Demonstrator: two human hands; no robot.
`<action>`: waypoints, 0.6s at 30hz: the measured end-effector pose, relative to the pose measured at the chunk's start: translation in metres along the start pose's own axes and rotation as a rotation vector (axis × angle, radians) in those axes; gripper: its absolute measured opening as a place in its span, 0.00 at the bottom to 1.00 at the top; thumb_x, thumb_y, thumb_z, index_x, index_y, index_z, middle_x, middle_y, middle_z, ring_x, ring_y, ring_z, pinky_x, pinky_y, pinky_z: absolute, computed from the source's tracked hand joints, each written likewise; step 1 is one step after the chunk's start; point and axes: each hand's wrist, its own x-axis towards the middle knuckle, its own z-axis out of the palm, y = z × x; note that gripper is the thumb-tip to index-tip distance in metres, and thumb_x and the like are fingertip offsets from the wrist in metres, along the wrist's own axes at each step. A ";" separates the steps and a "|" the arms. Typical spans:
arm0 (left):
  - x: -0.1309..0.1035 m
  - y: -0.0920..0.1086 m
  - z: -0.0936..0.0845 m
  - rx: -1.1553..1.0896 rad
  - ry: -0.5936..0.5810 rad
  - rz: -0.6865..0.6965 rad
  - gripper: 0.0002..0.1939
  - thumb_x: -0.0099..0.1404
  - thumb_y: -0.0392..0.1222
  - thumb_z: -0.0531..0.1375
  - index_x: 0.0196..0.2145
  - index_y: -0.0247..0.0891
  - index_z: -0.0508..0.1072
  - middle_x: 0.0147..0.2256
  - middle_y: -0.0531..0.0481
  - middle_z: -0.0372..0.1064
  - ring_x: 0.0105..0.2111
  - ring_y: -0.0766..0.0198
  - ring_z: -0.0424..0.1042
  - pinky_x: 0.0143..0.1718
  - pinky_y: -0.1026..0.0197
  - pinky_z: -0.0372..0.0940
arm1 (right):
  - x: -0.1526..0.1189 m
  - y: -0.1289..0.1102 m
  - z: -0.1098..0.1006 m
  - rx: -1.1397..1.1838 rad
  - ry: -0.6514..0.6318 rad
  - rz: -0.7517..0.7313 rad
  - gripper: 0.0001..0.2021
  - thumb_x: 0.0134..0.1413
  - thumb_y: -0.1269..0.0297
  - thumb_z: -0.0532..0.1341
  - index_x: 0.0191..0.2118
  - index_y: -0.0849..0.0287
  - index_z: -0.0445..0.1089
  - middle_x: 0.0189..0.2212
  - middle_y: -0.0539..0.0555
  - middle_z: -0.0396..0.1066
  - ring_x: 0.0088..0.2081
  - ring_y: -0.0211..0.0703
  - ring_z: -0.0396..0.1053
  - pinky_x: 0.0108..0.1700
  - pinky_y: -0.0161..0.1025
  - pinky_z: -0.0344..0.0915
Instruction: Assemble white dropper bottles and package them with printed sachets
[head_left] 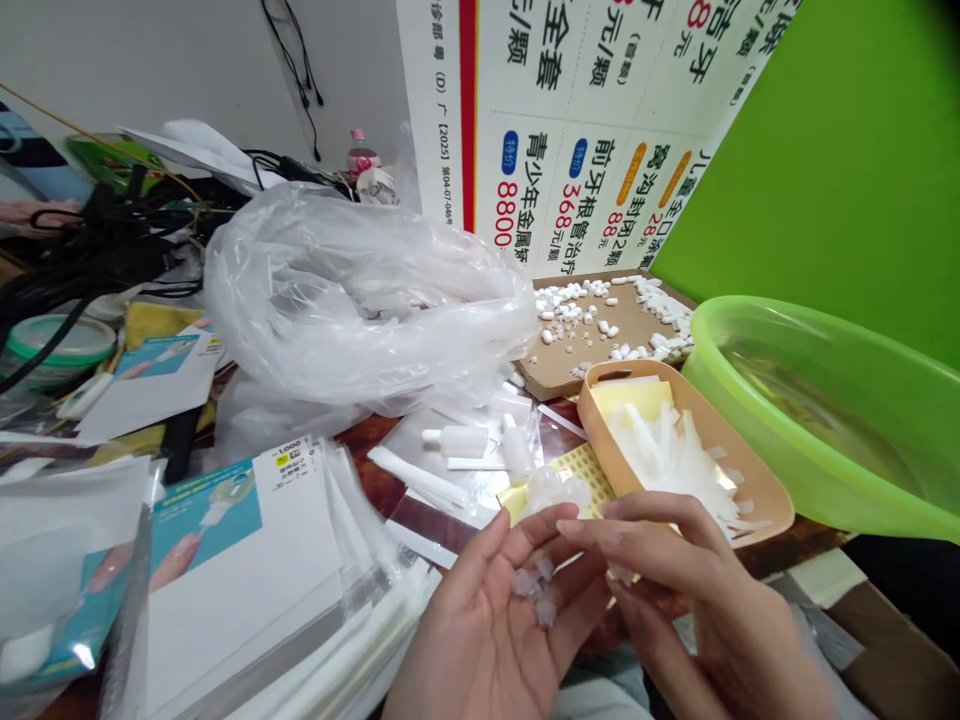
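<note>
Palm up at the bottom centre, my left hand [499,620] cups several small translucent pieces [540,590] on its fingers. My right hand [705,590] comes in from the right, its fingertips bent close together beside the left fingers; a small pale piece shows partly between thumb and fingers. Just beyond the hands, a clump of translucent round pieces [556,490] lies on a yellow dotted sheet [600,475]. An orange basket [776,500] behind my right hand holds pale strips [652,450]. White tubes [457,441] lie on clear plastic behind the clump.
A big clear plastic bag [360,290] fills the centre back. Packets with printed cards [225,590] are stacked left. A cardboard tray [592,350] holds small white pieces. A green basin [825,420] stands right. Black cables [82,250] and a lidded tub [60,345] lie far left.
</note>
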 end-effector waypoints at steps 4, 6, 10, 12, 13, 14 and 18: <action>0.001 0.006 0.001 0.038 0.143 0.031 0.24 0.75 0.41 0.47 0.35 0.27 0.79 0.35 0.36 0.79 0.35 0.56 0.81 0.39 0.56 0.75 | -0.008 0.007 -0.009 0.053 0.174 -0.067 0.19 0.56 0.77 0.61 0.50 0.50 0.69 0.33 0.51 0.77 0.36 0.46 0.73 0.39 0.44 0.70; 0.000 0.009 0.000 0.063 0.184 0.084 0.23 0.75 0.41 0.46 0.37 0.28 0.79 0.37 0.35 0.78 0.36 0.55 0.80 0.37 0.55 0.75 | -0.017 0.010 -0.013 0.072 0.173 -0.018 0.17 0.56 0.75 0.62 0.49 0.50 0.71 0.31 0.51 0.76 0.34 0.46 0.73 0.36 0.44 0.69; 0.000 0.011 -0.002 0.096 0.197 0.124 0.22 0.75 0.40 0.46 0.41 0.26 0.78 0.42 0.33 0.76 0.40 0.55 0.78 0.37 0.58 0.74 | -0.031 0.012 -0.018 -0.011 0.196 0.172 0.15 0.59 0.70 0.60 0.48 0.46 0.74 0.34 0.52 0.75 0.35 0.46 0.74 0.31 0.39 0.71; 0.000 0.010 -0.006 0.117 0.205 0.145 0.21 0.75 0.37 0.47 0.38 0.27 0.79 0.35 0.37 0.75 0.34 0.61 0.77 0.33 0.63 0.73 | -0.034 0.011 -0.018 -0.032 0.170 0.229 0.15 0.59 0.71 0.61 0.48 0.45 0.74 0.35 0.52 0.75 0.34 0.45 0.75 0.30 0.37 0.72; 0.000 0.010 -0.008 0.134 0.205 0.169 0.20 0.74 0.35 0.47 0.36 0.27 0.79 0.30 0.42 0.72 0.29 0.65 0.74 0.29 0.65 0.70 | -0.034 0.010 -0.017 -0.015 0.133 0.243 0.14 0.59 0.70 0.61 0.47 0.46 0.75 0.34 0.52 0.76 0.33 0.44 0.75 0.30 0.36 0.72; 0.000 0.009 -0.011 0.149 0.198 0.194 0.19 0.73 0.34 0.49 0.34 0.29 0.78 0.25 0.47 0.68 0.25 0.69 0.69 0.26 0.68 0.67 | -0.035 0.009 -0.016 0.023 0.112 0.259 0.12 0.59 0.70 0.61 0.45 0.47 0.75 0.32 0.51 0.76 0.31 0.43 0.75 0.29 0.35 0.72; -0.005 0.009 -0.024 0.172 0.144 0.222 0.12 0.65 0.36 0.61 0.23 0.34 0.72 0.20 0.58 0.51 0.18 0.74 0.49 0.18 0.72 0.54 | -0.044 0.012 -0.010 0.228 0.272 0.389 0.04 0.59 0.59 0.62 0.38 0.48 0.74 0.23 0.51 0.70 0.23 0.44 0.68 0.21 0.40 0.66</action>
